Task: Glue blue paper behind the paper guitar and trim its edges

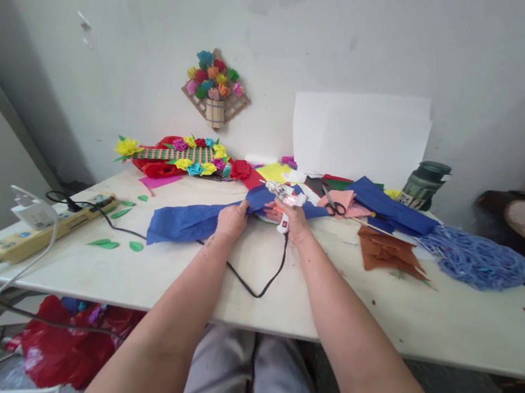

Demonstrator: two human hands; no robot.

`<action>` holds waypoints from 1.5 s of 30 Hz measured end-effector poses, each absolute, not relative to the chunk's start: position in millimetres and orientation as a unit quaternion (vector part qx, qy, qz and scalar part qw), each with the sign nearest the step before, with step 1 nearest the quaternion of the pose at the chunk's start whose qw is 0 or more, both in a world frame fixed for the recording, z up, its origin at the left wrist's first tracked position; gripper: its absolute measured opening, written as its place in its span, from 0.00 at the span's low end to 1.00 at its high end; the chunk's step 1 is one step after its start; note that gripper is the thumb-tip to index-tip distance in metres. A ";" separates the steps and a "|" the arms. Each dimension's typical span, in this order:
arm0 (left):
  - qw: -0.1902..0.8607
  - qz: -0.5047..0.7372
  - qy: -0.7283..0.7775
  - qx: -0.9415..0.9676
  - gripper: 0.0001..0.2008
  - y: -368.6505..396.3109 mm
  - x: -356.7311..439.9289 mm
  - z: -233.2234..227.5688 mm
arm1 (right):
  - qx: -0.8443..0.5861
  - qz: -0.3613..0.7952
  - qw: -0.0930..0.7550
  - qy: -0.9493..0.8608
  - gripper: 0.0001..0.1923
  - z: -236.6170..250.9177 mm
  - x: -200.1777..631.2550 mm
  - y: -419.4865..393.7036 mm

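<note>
Blue crepe paper strip (197,220) pinched in left hand (233,218) on tabletop (374,311); white glue gun (286,202) grasped in right hand (293,221), nozzle against paper.

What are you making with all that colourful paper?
A person sits at a white table doing paper craft. The left hand pinches a long strip of blue crepe paper, and the right hand holds a white glue gun with its tip at the paper. Scissors, brown paper, green paper leaves and finished paper flowers lie around. A power strip sits at the left.
</note>
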State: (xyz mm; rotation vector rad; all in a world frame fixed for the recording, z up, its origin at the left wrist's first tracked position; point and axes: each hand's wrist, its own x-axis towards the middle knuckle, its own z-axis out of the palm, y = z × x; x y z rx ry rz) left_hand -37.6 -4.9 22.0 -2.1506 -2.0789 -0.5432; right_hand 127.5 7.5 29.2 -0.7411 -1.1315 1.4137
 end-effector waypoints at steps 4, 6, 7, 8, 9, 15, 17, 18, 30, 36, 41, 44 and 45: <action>0.060 -0.196 -0.673 -0.711 0.18 -3.7 -39.4 22.0 | -0.309 0.600 0.561 -0.480 0.11 29.7 128.1 6.8; 0.067 -0.215 -0.655 -0.721 0.17 -2.3 -40.9 20.5 | -0.307 0.603 0.559 -0.479 0.11 29.0 128.9 7.3; 0.075 -0.226 -0.643 -0.728 0.16 -1.6 -41.4 19.6 | -0.304 0.606 0.559 -0.477 0.11 28.4 129.4 7.8; 0.085 -0.235 -0.631 -0.734 0.14 -0.8 -41.7 18.7 | -0.301 0.610 0.559 -0.475 0.11 27.7 130.0 8.4; 0.096 -0.244 -0.620 -0.740 0.13 -0.1 -41.7 17.8 | -0.297 0.613 0.559 -0.472 0.11 27.1 130.4 9.0; 0.060 -0.228 -0.610 -0.757 0.35 6.3 -37.2 15.8 | -0.291 0.624 0.554 -0.468 0.10 26.0 130.9 8.8; 0.046 -0.194 -0.628 -0.752 0.38 9.2 -35.4 16.2 | -0.297 0.620 0.555 -0.468 0.09 26.0 130.1 8.0; 0.046 -0.178 -0.635 -0.750 0.38 10.5 -34.7 16.3 | -0.300 0.618 0.557 -0.467 0.09 25.8 129.7 7.9; 0.045 -0.119 -0.622 -0.773 0.29 16.2 -34.8 11.9 | -0.311 0.619 0.562 -0.452 0.06 21.6 128.7 11.2; 0.044 -0.129 -0.616 -0.776 0.28 13.8 -33.9 13.6 | -0.320 0.612 0.562 -0.456 0.07 22.2 129.9 11.3; 0.037 -0.140 -0.594 -0.791 0.28 12.1 -38.1 15.3 | -0.316 0.611 0.563 -0.458 0.08 21.3 130.6 12.7; 0.027 -0.153 -0.596 -0.788 0.25 10.1 -42.9 16.7 | -0.314 0.608 0.565 -0.461 0.09 21.5 130.5 12.9; 0.024 -0.157 -0.601 -0.783 0.24 9.5 -44.2 17.1 | -0.313 0.607 0.567 -0.461 0.10 21.7 130.3 12.8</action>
